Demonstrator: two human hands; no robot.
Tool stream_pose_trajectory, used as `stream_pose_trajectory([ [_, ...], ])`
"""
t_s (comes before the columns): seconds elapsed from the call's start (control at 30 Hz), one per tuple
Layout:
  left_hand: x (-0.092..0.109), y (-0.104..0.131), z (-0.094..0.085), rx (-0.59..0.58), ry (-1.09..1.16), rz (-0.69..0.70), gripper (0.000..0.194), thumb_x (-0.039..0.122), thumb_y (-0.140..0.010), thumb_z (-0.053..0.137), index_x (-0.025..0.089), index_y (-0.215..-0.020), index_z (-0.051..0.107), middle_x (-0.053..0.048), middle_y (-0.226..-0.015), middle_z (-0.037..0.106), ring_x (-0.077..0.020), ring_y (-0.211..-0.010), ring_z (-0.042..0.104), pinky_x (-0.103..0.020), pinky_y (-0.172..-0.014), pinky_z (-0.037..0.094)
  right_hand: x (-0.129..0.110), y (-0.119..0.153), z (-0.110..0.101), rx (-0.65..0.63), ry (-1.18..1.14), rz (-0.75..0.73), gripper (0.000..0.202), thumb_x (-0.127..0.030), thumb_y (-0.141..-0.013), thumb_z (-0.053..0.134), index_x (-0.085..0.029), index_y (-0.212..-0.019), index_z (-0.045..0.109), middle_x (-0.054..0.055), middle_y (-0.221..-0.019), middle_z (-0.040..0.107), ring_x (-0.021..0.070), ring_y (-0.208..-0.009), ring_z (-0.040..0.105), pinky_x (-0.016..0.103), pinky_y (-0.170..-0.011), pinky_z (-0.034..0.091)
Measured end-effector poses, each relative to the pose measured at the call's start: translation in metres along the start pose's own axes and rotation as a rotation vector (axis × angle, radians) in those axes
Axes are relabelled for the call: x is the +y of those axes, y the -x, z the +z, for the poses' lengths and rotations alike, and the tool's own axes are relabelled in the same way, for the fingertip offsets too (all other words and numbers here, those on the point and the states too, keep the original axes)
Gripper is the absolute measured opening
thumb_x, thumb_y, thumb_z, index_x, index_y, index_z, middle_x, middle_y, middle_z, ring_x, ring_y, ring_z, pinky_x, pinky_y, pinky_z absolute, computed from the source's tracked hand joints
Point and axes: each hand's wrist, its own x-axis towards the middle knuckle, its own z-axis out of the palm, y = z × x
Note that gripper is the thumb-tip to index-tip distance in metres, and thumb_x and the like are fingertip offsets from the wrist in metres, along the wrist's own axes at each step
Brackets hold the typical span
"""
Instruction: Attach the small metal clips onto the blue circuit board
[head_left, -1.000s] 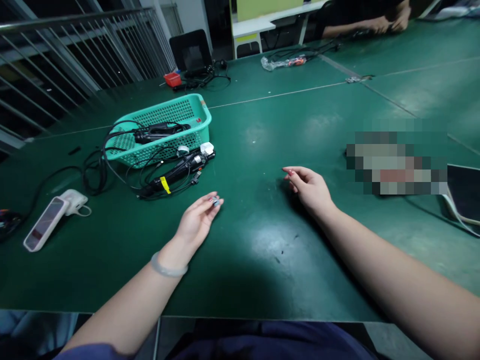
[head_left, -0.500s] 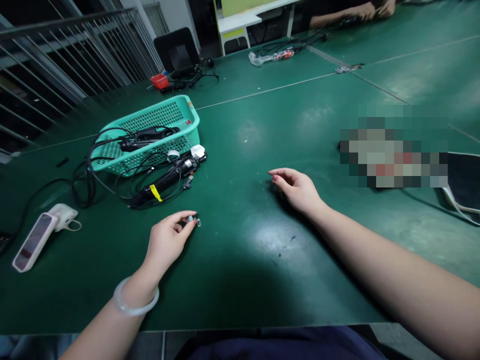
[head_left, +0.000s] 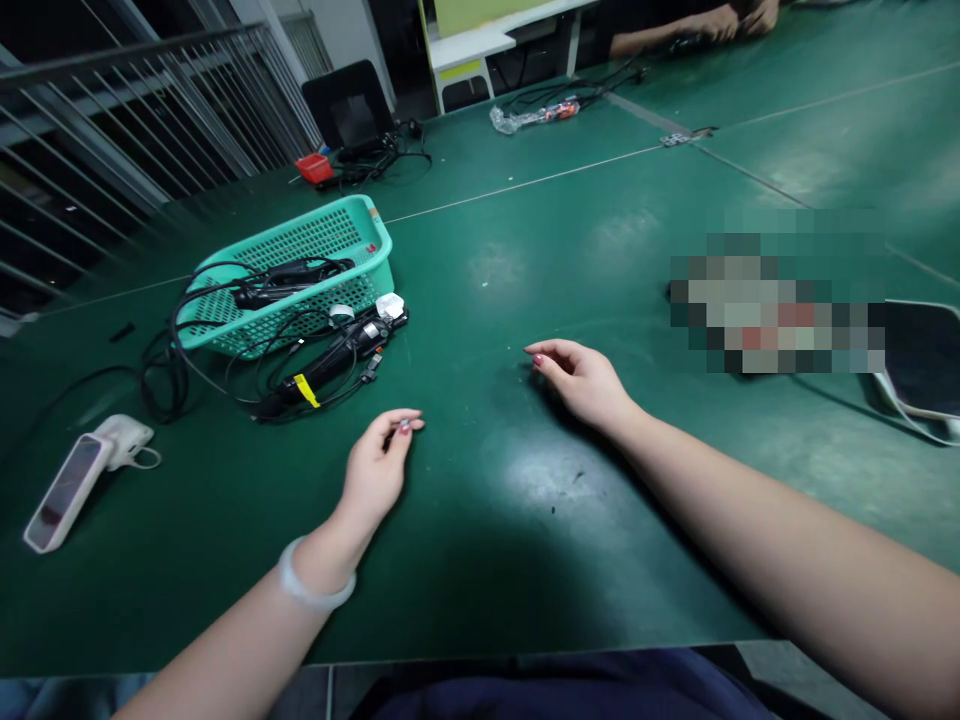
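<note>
My left hand (head_left: pixel 377 465), a pale bangle (head_left: pixel 316 578) on its wrist, is closed in a pinch. Between thumb and fingers is a small pale piece (head_left: pixel 406 424), mostly covered by the fingertips; its kind cannot be made out. Off to the right, my right hand (head_left: pixel 586 383) rests on the green table (head_left: pixel 465 560) with its fingers loosely curved and nothing visible in them. Behind my left hand lies a black handheld device (head_left: pixel 330 360) with a yellow tag and a bundled cable, alongside the turquoise basket (head_left: pixel 379 265).
More black cabled devices (head_left: pixel 289 283) lie in the basket. At left are a pale-framed phone-like device (head_left: pixel 67 492) and loops of black cable. A blurred patch (head_left: pixel 772 300) and a dark tablet-like device (head_left: pixel 926 355) lie at right. Another person's hands (head_left: pixel 739 20) show at the far edge.
My left hand has moved right and slightly up, turning so the small piece is now mostly hidden by its fingers. My right hand stays at about the same place on the table.
</note>
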Motion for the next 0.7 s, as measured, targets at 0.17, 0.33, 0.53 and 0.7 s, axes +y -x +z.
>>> stream_pose_trajectory([
  [0.17,0.029,-0.014,0.066,-0.142,0.281,0.032,0.016,0.025,-0.084,0.056,0.019,-0.096,0.065,-0.005,-0.091,0.07,-0.0138,-0.091,0.063,-0.028,-0.091,0.043,-0.004,0.004,-0.001,-0.076,0.12,-0.043,0.022,-0.03,-0.084,0.056,-0.018,-0.097,0.07,0.005,-0.085,0.072,0.0164,-0.071,0.062,0.035,-0.072,0.05],
  [0.33,0.057,-0.02,0.088,-0.175,0.667,-0.019,0.014,0.021,-0.086,0.053,0.019,-0.095,0.064,-0.002,-0.091,0.068,-0.0099,-0.088,0.061,-0.026,-0.09,0.043,-0.011,0.014,-0.004,-0.255,0.324,-0.211,0.019,-0.016,-0.081,0.061,-0.018,-0.097,0.071,0.006,-0.097,0.071,0.018,-0.088,0.063,0.035,-0.083,0.05],
  [0.53,0.041,-0.02,0.076,-0.096,0.746,-0.113,0.012,0.018,-0.087,0.054,0.018,-0.094,0.064,-0.003,-0.099,0.07,-0.0067,-0.078,0.06,-0.022,-0.076,0.043,-0.017,0.021,0.0,-0.358,0.408,-0.294,0.024,-0.021,-0.082,0.065,-0.02,-0.106,0.07,0.006,-0.104,0.068,0.0188,-0.095,0.063,0.034,-0.088,0.05],
  [0.7,0.03,-0.024,0.076,-0.122,0.723,-0.123,0.011,0.018,-0.085,0.056,0.017,-0.093,0.065,-0.005,-0.101,0.07,-0.0086,-0.081,0.063,-0.024,-0.076,0.046,-0.017,0.017,0.008,-0.314,0.519,-0.306,0.024,-0.026,-0.087,0.058,-0.02,-0.107,0.07,0.007,-0.103,0.068,0.0202,-0.093,0.064,0.035,-0.088,0.05],
])
